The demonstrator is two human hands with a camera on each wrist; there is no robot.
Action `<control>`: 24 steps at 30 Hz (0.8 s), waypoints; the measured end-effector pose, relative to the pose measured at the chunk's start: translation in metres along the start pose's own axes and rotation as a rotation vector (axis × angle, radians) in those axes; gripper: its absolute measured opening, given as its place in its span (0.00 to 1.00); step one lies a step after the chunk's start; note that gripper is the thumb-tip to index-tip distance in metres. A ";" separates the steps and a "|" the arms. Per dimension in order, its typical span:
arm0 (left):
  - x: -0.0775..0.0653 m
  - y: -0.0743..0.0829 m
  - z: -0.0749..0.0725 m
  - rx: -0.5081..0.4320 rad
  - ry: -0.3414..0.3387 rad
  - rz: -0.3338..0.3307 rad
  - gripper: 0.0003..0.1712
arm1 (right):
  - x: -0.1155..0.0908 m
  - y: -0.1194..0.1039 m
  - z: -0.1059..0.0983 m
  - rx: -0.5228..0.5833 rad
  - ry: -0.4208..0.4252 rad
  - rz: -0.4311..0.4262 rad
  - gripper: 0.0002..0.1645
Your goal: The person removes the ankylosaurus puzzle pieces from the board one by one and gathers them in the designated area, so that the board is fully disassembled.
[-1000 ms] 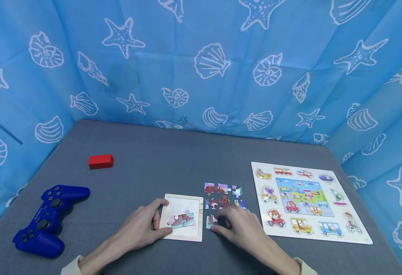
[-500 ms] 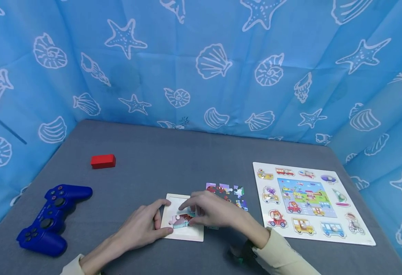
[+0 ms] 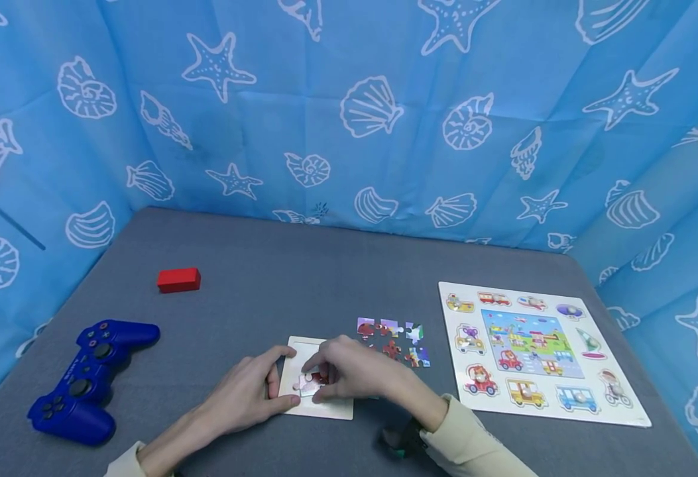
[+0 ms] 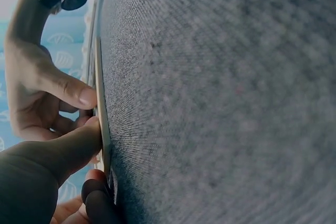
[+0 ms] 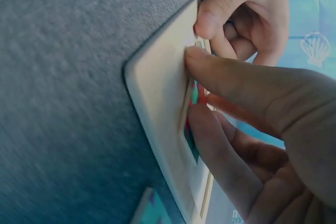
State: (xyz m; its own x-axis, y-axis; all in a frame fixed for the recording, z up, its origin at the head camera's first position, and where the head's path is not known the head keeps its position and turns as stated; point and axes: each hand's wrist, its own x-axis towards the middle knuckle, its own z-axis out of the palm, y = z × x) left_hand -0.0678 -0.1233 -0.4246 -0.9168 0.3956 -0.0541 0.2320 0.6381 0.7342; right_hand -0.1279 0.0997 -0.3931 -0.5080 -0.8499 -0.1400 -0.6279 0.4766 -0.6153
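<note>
A small light wooden puzzle tray [image 3: 337, 412] lies flat on the grey table. My left hand [image 3: 244, 387] grips its left side, thumb at the lower left corner and fingers at the upper left. Over the tray's right part is my right hand [image 3: 357, 371], its thumb and fingertips pinching a jigsaw piece [image 5: 191, 142] inside the recess. Joined pinkish jigsaw pieces [image 3: 307, 385] show between the hands; the right hand covers the rest. Several loose jigsaw pieces [image 3: 391, 328] lie right of the tray, and another piece [image 5: 152, 211] sits close to its edge in the right wrist view.
A white board with vehicle pictures [image 3: 465, 391] lies at the right. At the left are a blue game controller [image 3: 77, 384] and a red block [image 3: 179, 280]. A blue curtain with shells [image 3: 325, 132] hangs behind the table [image 3: 253, 265].
My right hand has moved left from a loose jigsaw piece beside the tray to over the tray, then slightly farther left and down. The left hand keeps its hold on the tray.
</note>
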 end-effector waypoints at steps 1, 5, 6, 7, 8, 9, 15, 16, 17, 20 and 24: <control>0.000 0.000 0.000 0.000 -0.001 -0.002 0.36 | 0.000 0.000 0.001 -0.005 0.011 -0.002 0.19; 0.000 0.000 0.000 0.004 0.001 -0.004 0.36 | -0.001 -0.001 0.006 -0.047 0.053 -0.005 0.15; 0.000 0.000 0.000 0.007 0.004 -0.002 0.36 | -0.002 -0.002 0.008 -0.074 0.059 -0.011 0.15; -0.001 0.000 0.000 0.010 0.008 0.002 0.36 | -0.002 -0.003 0.009 -0.104 0.068 -0.021 0.14; -0.001 0.000 0.001 0.010 0.011 0.005 0.36 | -0.002 -0.004 0.010 -0.127 0.076 -0.033 0.14; -0.001 0.000 0.001 0.011 0.014 0.009 0.35 | -0.002 -0.004 0.011 -0.149 0.082 -0.045 0.13; -0.002 -0.001 0.000 0.004 0.021 0.022 0.35 | -0.003 -0.006 0.015 -0.226 0.095 -0.058 0.11; -0.002 -0.001 0.000 0.003 0.021 0.024 0.35 | -0.003 -0.006 0.016 -0.226 0.091 -0.050 0.11; -0.002 -0.001 0.000 0.001 0.020 0.026 0.35 | -0.003 -0.006 0.016 -0.226 0.086 -0.042 0.11; -0.002 -0.001 0.000 -0.008 0.017 0.035 0.36 | -0.002 -0.005 0.017 -0.212 0.083 -0.033 0.11; -0.002 -0.003 -0.001 -0.036 0.005 0.042 0.40 | -0.002 -0.004 0.018 -0.186 0.091 -0.029 0.13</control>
State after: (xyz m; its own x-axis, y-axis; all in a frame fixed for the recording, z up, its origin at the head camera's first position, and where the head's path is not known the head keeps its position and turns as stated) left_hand -0.0666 -0.1270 -0.4260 -0.9081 0.4183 -0.0198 0.2584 0.5969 0.7596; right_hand -0.1139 0.0954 -0.4045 -0.5336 -0.8443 -0.0488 -0.7367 0.4924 -0.4634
